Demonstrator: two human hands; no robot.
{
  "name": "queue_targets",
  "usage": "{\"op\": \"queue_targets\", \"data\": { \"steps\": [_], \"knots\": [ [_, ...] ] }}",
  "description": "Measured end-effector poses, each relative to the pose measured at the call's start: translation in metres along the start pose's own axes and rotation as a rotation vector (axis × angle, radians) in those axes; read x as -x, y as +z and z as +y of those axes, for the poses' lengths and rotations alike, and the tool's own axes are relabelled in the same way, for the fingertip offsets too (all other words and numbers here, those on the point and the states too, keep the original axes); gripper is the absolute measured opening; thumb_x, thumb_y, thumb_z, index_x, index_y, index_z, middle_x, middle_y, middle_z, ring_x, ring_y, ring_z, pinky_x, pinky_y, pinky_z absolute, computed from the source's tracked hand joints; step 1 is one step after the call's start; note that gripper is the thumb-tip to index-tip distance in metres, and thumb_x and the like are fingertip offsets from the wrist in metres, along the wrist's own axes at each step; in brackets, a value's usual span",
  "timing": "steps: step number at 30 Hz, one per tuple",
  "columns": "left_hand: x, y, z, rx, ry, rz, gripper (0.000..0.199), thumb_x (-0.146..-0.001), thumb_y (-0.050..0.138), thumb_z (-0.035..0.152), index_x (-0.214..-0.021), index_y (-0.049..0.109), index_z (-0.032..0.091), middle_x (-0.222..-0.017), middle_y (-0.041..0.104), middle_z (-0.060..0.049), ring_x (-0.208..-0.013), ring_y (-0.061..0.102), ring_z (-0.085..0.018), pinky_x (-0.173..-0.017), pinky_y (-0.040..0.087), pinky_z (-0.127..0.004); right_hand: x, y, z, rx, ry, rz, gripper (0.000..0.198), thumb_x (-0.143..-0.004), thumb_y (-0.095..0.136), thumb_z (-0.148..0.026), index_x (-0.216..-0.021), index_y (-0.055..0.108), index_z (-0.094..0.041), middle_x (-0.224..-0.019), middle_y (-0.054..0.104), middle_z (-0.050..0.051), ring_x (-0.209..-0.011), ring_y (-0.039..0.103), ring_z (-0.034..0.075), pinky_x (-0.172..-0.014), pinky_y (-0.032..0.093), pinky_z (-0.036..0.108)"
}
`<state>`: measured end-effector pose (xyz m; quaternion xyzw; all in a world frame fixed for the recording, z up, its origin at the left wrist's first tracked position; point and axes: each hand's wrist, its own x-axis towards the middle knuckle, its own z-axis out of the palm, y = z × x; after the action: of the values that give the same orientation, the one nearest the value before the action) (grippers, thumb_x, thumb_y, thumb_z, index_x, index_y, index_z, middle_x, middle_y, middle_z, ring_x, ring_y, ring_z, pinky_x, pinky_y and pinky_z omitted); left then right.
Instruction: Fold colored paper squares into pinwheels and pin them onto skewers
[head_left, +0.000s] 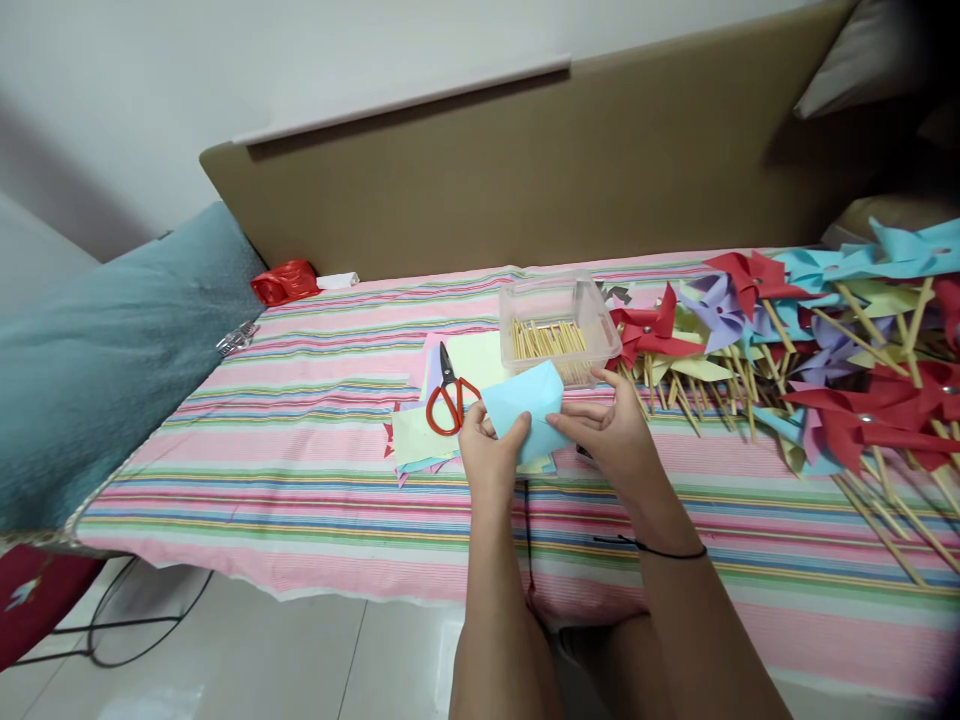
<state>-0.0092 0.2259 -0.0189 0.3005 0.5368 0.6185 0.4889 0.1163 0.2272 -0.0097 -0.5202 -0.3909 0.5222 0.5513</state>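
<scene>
A light blue sheet of paper (536,392) is held up between my two hands, with its upper right corner bent over. My left hand (493,447) pinches its lower left side, thumb on the front. On its right side, my right hand (604,428) grips the edge between thumb and fingers. Just left of the paper lie red-handled scissors (445,408), resting on coloured paper sheets (415,432). Behind the blue paper stands a clear plastic box (602,345) with short wooden sticks (551,340) in it.
Many finished paper pinwheels (866,415) on sticks are heaped at the right. A striped cloth (300,430) covers the surface. At the back left lie a red plastic bag (286,283) and a small white item (337,281). A teal cushion (135,370) borders the left side.
</scene>
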Motion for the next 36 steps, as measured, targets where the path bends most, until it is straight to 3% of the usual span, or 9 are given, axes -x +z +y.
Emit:
{"op": "queue_targets", "data": {
  "steps": [9, 13, 17, 22, 28, 36],
  "knots": [
    [0.005, 0.003, 0.005, 0.079, -0.029, -0.054, 0.053, -0.051, 0.083, 0.027, -0.097, 0.06, 0.015, -0.068, 0.072, -0.002, -0.06, 0.066, -0.017, -0.063, 0.053, -0.03, 0.005, 0.007, -0.007, -0.01, -0.022, -0.014, 0.089, -0.059, 0.079, -0.032, -0.131, 0.029, -0.022, -0.075, 0.069, 0.003, -0.07, 0.07, 0.025, -0.057, 0.056, 0.032],
    [0.005, -0.001, 0.008, 0.071, -0.037, -0.062, 0.049, -0.054, 0.082, 0.031, -0.095, 0.058, 0.017, -0.071, 0.072, -0.002, -0.059, 0.064, -0.015, -0.059, 0.05, -0.027, 0.002, -0.001, -0.005, 0.006, 0.013, -0.038, 0.09, -0.058, 0.079, -0.029, -0.132, 0.028, -0.022, -0.072, 0.07, 0.002, -0.066, 0.069, 0.023, -0.054, 0.054, 0.03],
    [0.002, -0.013, 0.012, 0.021, -0.027, -0.046, 0.045, -0.06, 0.079, 0.036, -0.096, 0.059, 0.016, -0.074, 0.071, -0.003, -0.061, 0.062, -0.012, -0.057, 0.045, -0.022, -0.001, -0.017, -0.001, 0.136, 0.099, -0.223, 0.085, -0.062, 0.077, -0.024, -0.132, 0.029, -0.024, -0.068, 0.07, -0.001, -0.065, 0.067, 0.021, -0.053, 0.05, 0.028],
    [0.003, -0.024, 0.016, -0.087, -0.044, -0.205, 0.038, -0.062, 0.079, 0.033, -0.091, 0.063, 0.016, -0.07, 0.069, -0.002, -0.06, 0.06, -0.011, -0.057, 0.042, -0.021, -0.001, -0.024, 0.004, 0.228, 0.212, -0.416, 0.075, -0.062, 0.074, -0.016, -0.125, 0.035, -0.025, -0.063, 0.069, -0.004, -0.062, 0.067, 0.021, -0.053, 0.049, 0.027],
    [0.008, -0.028, 0.018, -0.066, 0.035, -0.269, 0.022, -0.074, 0.071, 0.031, -0.091, 0.064, 0.018, -0.063, 0.066, 0.001, -0.066, 0.062, -0.013, -0.064, 0.046, -0.023, 0.001, -0.02, 0.002, 0.221, 0.229, -0.394, 0.072, -0.061, 0.073, -0.015, -0.122, 0.038, -0.025, -0.064, 0.07, -0.003, -0.062, 0.068, 0.022, -0.049, 0.048, 0.027],
    [0.01, -0.03, 0.019, -0.055, 0.043, -0.414, 0.04, -0.062, 0.079, 0.021, -0.099, 0.062, 0.02, -0.081, 0.071, -0.004, -0.08, 0.065, -0.016, -0.073, 0.049, -0.027, 0.002, -0.023, -0.009, 0.113, 0.2, -0.41, 0.076, -0.062, 0.074, -0.018, -0.127, 0.035, -0.022, -0.065, 0.07, -0.002, -0.06, 0.067, 0.019, -0.049, 0.047, 0.025]
  ]
}}
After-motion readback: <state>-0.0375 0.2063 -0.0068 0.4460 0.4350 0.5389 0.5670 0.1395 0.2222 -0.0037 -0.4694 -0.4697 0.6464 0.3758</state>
